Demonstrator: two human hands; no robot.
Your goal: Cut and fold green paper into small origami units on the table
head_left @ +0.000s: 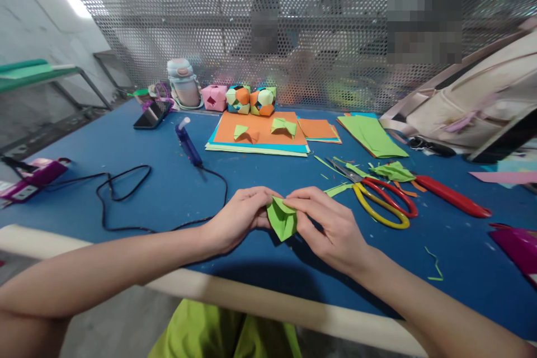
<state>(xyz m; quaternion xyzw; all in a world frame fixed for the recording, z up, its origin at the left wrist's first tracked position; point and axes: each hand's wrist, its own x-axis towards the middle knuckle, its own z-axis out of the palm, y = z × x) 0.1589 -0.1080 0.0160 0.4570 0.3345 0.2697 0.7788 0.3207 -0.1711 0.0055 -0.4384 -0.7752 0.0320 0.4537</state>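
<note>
my left hand [245, 217] and my right hand [329, 225] are both closed to a pinch on the folded green paper [282, 219], one at each side of it, near the front edge of the blue surface [268, 268]. to the right of my hands, open scissors [380, 193] with red and yellow handles lie among green paper scraps [335, 190], with a red-handled tool [453, 197] just beside them. ahead of me is a stack of coloured sheets [260, 142], orange on top, carrying two small folded pieces [284, 127]. behind the stack, three paper cubes [238, 99] stand in a row next to a bottle [184, 84]. to the left, a blue glue gun [188, 144] trails a black cord [102, 204] towards a purple power strip [33, 182].
</note>
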